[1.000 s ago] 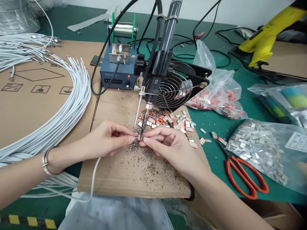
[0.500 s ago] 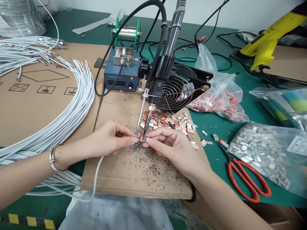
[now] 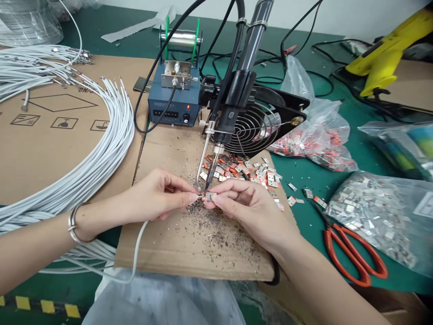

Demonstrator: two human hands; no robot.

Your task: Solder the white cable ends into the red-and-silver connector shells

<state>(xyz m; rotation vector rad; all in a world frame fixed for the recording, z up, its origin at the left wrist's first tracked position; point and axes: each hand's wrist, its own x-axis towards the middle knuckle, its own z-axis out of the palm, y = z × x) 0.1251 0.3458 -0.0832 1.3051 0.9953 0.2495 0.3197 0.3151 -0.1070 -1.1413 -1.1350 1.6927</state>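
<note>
Your left hand (image 3: 169,195) pinched a white cable (image 3: 136,250) near its end, your right hand (image 3: 245,205) a metal USB connector (image 3: 211,197), lined up between them just below a clamped soldering iron (image 3: 226,126), a mounting that likely freed both hands for steadying.

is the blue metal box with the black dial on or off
Apparently on: a small red light glows on the front of the blue metal box, above its round black dial.

Connector (image 3: 211,197) partly hidden, yellow tool (image 3: 380,67) cropped
</note>
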